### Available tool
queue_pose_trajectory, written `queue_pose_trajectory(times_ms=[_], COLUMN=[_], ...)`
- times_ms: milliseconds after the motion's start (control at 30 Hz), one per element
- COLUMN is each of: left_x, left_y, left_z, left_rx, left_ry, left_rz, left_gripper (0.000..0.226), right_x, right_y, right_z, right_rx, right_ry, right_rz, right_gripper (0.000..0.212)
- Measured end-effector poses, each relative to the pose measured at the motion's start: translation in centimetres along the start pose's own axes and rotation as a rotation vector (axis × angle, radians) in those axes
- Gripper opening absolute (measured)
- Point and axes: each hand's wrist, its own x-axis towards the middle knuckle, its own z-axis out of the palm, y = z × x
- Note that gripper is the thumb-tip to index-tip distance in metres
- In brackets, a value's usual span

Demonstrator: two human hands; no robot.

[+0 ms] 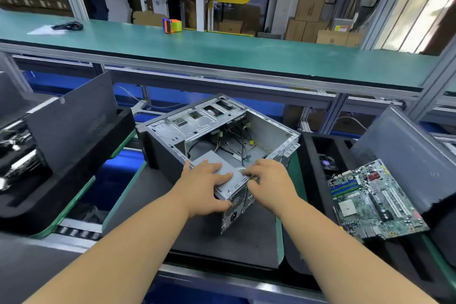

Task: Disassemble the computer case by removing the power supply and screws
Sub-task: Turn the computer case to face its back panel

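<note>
An open metal computer case point(195, 121) lies on its side on a dark foam pad point(197, 237), its inside showing loose cables point(240, 140). In the near corner of the case sits the grey power supply point(232, 180), with a vented rear face toward me. My left hand point(204, 185) lies across the supply's top, fingers spread and thumb on its rear face. My right hand point(270, 182) grips its right edge, where the cables leave it. No screws can be made out.
A green motherboard point(375, 200) rests on a black tray at the right, beside a leaning dark side panel point(404, 153). Another dark panel point(71, 118) leans on a tray at the left. A green shelf point(222, 49) with a tape dispenser point(172, 25) runs behind.
</note>
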Motion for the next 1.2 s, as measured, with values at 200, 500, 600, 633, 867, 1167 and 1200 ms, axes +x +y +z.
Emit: queue_pose_trajectory(times_ms=[200,500,600,633,867,1167,1200], left_x=[-1.5,-3.3,-3.9,-4.1,-3.4,-3.1,-2.9], left_y=[-4.4,-10.1,-9.5,-9.0,-5.6,-6.8,-7.1], left_z=[-1.2,-2.9,-2.4,-2.2,-1.5,-1.4,-1.5], left_rx=[-0.008,-0.131,-0.249,-0.299,-0.641,-0.579,-0.597], left_ry=[-0.04,-0.089,-0.068,-0.045,0.159,0.203,0.208], left_rz=[0.092,0.146,0.05,-0.019,-0.578,-0.601,-0.594], left_gripper=[0.078,0.077,0.08,0.084,0.072,0.067,0.067], right_x=[0.6,2.7,3.6,3.9,4.3,2.3,1.7], right_y=[-3.9,-6.0,-2.8,-1.4,4.9,5.0,4.7], right_z=[1.2,2.5,1.1,0.5,-1.3,-0.6,-0.5], right_rx=[-0.023,0.221,0.104,0.001,-0.303,-0.232,-0.228], right_ry=[0.041,-0.05,0.056,0.07,-0.056,-0.002,0.01], right_rz=[0.017,0.078,0.155,0.18,0.246,0.257,0.271], right_gripper=[0.024,0.027,0.028,0.028,0.028,0.025,0.025])
